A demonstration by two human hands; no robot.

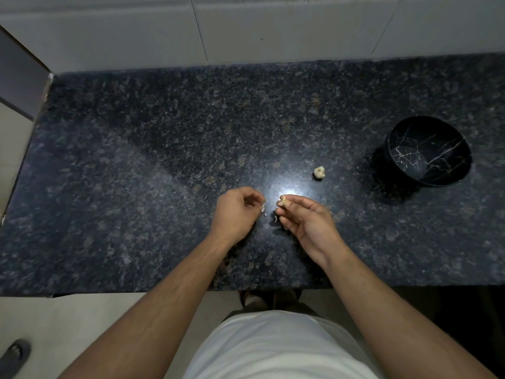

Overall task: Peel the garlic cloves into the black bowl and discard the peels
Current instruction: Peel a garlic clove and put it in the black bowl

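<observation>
My right hand [303,217] pinches a pale garlic clove [282,200] between thumb and fingertips, low over the dark counter. My left hand [237,212] is curled, with a thin white strip of peel [263,208] pinched at its fingertips, a short gap left of the clove. A few small peel scraps [274,219] lie on the counter between the hands. The rest of the garlic bulb [319,172] sits on the counter beyond my right hand. A black bowl [451,170] with pale marble veins stands at the right; I see no cloves inside.
The speckled dark granite counter [136,173] runs to a white tiled wall [246,26] at the back. Its front edge is near my body. A bright light glare lies just beyond my hands. A sandal [15,356] is on the floor at lower left.
</observation>
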